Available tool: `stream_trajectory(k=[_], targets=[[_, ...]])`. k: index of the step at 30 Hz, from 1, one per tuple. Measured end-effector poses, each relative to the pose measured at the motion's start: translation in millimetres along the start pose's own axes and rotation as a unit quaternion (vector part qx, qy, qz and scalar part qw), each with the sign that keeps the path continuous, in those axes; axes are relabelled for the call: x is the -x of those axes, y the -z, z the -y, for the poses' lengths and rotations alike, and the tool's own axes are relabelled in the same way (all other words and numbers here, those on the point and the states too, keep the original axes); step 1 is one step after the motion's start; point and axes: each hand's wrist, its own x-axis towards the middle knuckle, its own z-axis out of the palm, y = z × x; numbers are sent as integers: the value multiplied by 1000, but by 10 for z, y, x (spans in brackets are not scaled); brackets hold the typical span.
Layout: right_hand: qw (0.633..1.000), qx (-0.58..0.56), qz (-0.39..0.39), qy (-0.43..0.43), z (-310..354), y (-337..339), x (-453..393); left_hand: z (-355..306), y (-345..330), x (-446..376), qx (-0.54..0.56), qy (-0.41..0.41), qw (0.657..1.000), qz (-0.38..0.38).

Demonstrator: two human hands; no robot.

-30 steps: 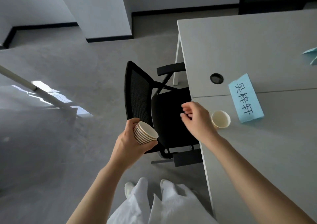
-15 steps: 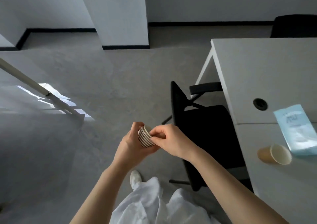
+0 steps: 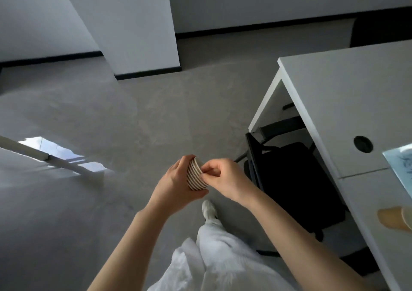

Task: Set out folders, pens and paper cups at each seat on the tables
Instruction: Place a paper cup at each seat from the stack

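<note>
A stack of several nested paper cups (image 3: 196, 178) is held on its side over the floor, gripped by my left hand (image 3: 176, 184). My right hand (image 3: 225, 179) pinches the rim of the outermost cup at the stack's right end. One paper cup (image 3: 394, 220) sits on the white table (image 3: 347, 103) at the right edge of the view, next to a light blue name card (image 3: 401, 168) that is cut off by the frame.
A black office chair (image 3: 289, 183) is tucked under the table's left edge. A round cable hole (image 3: 363, 143) is in the tabletop. A white pillar (image 3: 133, 27) stands ahead across grey floor. My white trousers and shoe (image 3: 209, 210) are below.
My right hand left the cup set on the table and came to the stack, pinching its top rim. The view swung left, so the table slid to the right.
</note>
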Motion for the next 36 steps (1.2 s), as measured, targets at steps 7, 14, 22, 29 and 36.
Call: stream_trajectory(k=[7,14,22,29,36], targets=[[1000,-14,-27,-4,332,439,-1199,64,364,-1345,-11,-8,1000,9],[999,2,-45,2,726,1087,-2422,-20,688,-2750,-7,-2,1000,10],[996,-9,-88,-26,894,1662,-3415,-48,827,-4078,-10,-43,998,50],[983,-3,-174,-53,1144,2116,-4452,54,1012,-5520,-7,-103,987,120],[962,-5,-260,-86,1433,2719,-5215,-246,1247,-6835,-43,-174,963,202]])
